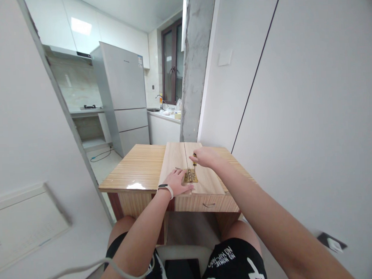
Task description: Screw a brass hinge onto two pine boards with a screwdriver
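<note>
Two pale wooden boards (pixel 174 156) lie side by side on the desk, with a dark seam between them. A brass hinge (pixel 190 176) spans that seam. My left hand (pixel 175 183) rests on the left board with fingers spread, touching the hinge's left edge and partly hiding it. In my right hand (pixel 203 156), closed around its handle, a screwdriver (pixel 194 160) with a yellow and black grip stands nearly upright. Its tip points down at the hinge's right leaf; whether a screw sits under it is too small to tell.
The wooden desk (pixel 137 162) has a front drawer with a handle (pixel 209 205). A white wall (pixel 279 90) stands close on the right. A fridge (pixel 125 84) and sink (pixel 154 110) are beyond. A pale cable (pixel 95 262) crosses near my left arm.
</note>
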`<move>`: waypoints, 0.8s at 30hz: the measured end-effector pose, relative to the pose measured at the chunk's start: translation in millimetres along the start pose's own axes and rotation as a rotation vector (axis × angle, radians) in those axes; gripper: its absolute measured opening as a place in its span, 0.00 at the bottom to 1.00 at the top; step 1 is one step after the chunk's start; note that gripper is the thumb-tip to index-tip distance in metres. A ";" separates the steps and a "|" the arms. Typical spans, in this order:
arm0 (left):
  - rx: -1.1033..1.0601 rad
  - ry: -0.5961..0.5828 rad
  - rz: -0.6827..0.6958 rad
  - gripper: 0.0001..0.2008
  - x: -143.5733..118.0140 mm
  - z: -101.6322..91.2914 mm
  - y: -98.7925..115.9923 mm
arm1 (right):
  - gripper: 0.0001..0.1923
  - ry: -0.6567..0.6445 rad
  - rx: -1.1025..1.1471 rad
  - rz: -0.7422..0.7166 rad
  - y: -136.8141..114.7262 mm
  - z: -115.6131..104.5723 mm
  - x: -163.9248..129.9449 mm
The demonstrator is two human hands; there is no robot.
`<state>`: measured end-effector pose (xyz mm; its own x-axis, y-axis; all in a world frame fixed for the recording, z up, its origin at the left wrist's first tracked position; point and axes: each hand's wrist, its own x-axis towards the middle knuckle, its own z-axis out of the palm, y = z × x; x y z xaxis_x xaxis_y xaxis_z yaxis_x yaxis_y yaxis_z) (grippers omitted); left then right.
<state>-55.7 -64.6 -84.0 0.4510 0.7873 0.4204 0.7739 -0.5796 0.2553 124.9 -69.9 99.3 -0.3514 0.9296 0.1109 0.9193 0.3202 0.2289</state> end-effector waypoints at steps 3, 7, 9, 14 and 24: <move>-0.003 0.003 0.004 0.45 0.4 -0.9 1.0 | 0.27 0.021 0.013 0.081 -5.7 3.2 2.4; -0.005 0.001 0.007 0.46 0.4 -1.6 1.4 | 0.25 0.021 0.048 0.085 -8.3 9.4 4.6; -0.005 0.002 0.007 0.46 0.5 -1.6 1.3 | 0.24 0.049 0.070 0.045 -6.7 11.7 4.5; -0.006 -0.007 0.004 0.46 0.8 -1.4 0.9 | 0.19 0.073 0.053 -0.032 -1.6 11.0 3.3; -0.002 -0.011 -0.003 0.46 -0.7 -1.2 0.2 | 0.16 -0.023 0.034 -0.142 0.2 2.7 -3.7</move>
<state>-56.5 -65.5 -83.2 0.4536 0.7912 0.4102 0.7742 -0.5778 0.2584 126.9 -72.8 96.4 -0.4748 0.8782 0.0577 0.8661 0.4546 0.2079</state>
